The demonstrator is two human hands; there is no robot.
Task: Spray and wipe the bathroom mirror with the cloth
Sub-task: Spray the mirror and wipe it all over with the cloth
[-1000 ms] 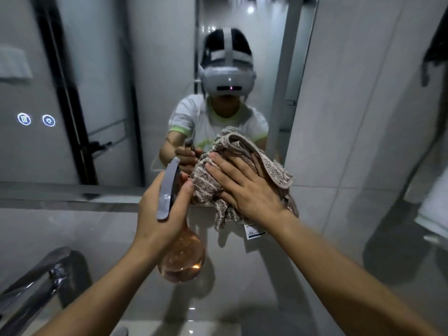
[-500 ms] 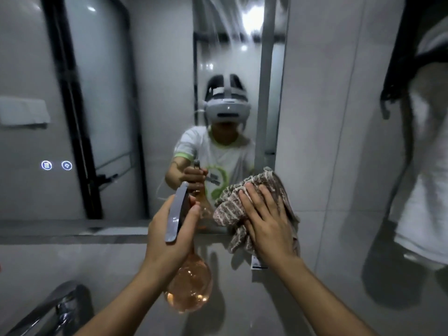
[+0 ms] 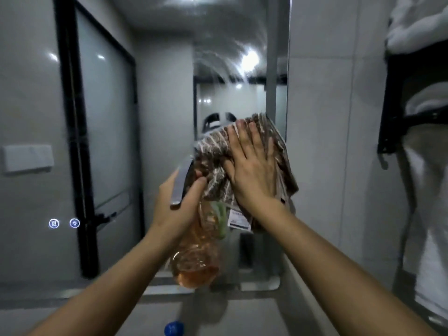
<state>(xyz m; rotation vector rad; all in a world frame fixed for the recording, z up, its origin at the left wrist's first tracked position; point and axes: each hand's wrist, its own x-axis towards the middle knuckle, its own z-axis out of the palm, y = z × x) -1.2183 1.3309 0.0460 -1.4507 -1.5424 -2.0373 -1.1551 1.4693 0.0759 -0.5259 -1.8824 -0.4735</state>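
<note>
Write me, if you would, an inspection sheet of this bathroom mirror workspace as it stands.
Surface: mirror shows wet streaks near its top; two lit touch icons at lower left.
Job's things: striped cloth pressed against the mirror, its label hanging below; spray bottle holds amber liquid.
Clutter: blue round object at the bottom edge, too blurred to identify.
Grippers: left hand grips the spray bottle; right hand lies flat on the cloth, fingers straight.
Cables: nothing seen.
Surroundings: grey tiled wall at right; white towels on a black rack.
</note>
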